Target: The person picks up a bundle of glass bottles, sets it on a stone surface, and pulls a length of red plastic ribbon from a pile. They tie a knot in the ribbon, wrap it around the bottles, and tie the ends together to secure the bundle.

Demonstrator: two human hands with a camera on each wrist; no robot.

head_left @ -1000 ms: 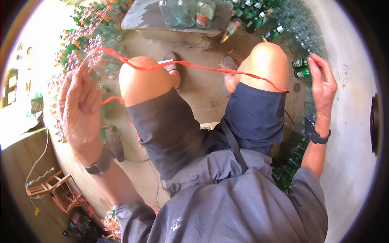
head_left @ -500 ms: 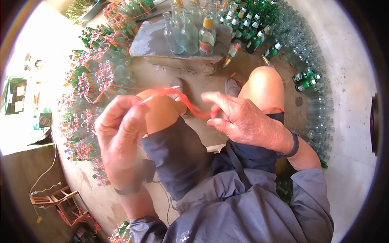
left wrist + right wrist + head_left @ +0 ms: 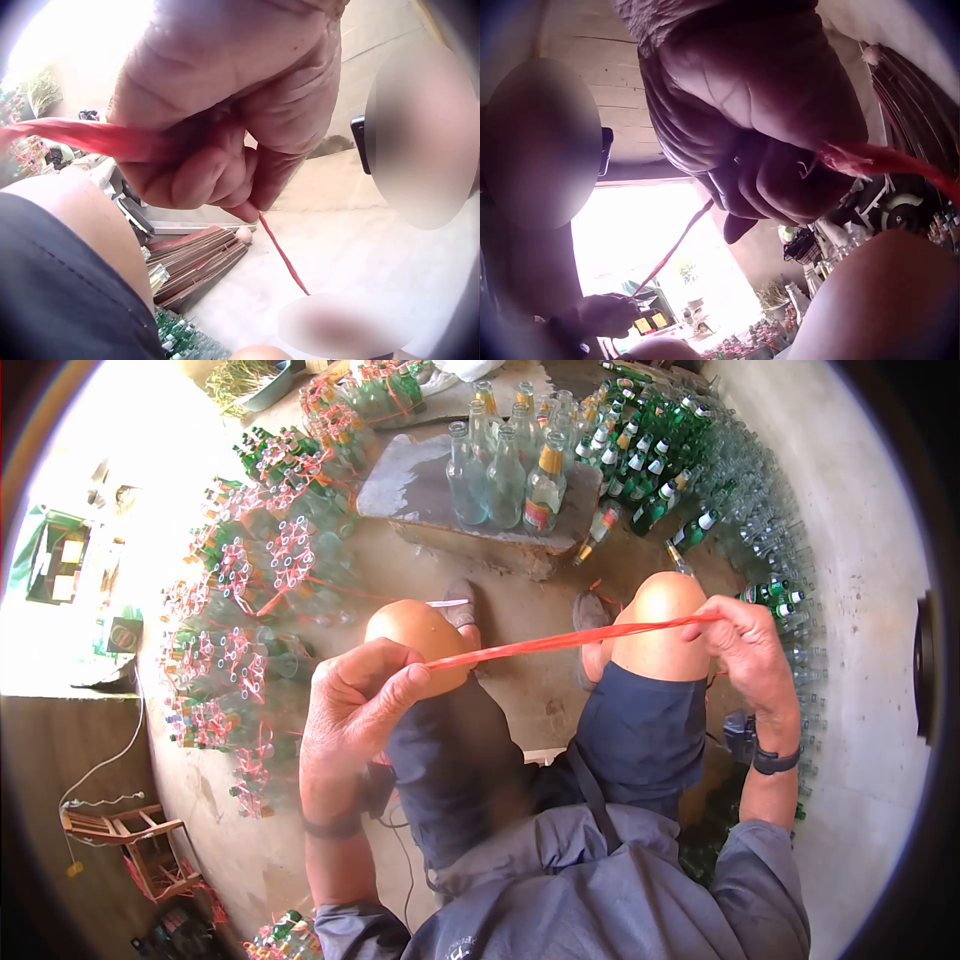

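A red plastic twine (image 3: 560,641) stretches nearly straight between both hands, across the knees in the head view. My left hand (image 3: 352,705) pinches one end between thumb and forefinger. At the other end, my right hand (image 3: 748,658) grips the twine above the right knee. In the left wrist view, curled fingers (image 3: 206,176) hold the twine, and a thin strand runs out below them. The right wrist view shows curled fingers (image 3: 780,180) around it, with a frayed red tail beside the palm.
Clear bottles (image 3: 505,485) stand on a low slab (image 3: 420,500) ahead. Green bottles (image 3: 650,470) crowd the right, along the wall. On the left are bottle bundles (image 3: 290,555) tied with red twine. A small wooden stool (image 3: 150,850) lies at lower left.
The hands were wide apart with the twine slack, then came close together over the lap. Now the right hand has moved back right and the twine is drawn taut.
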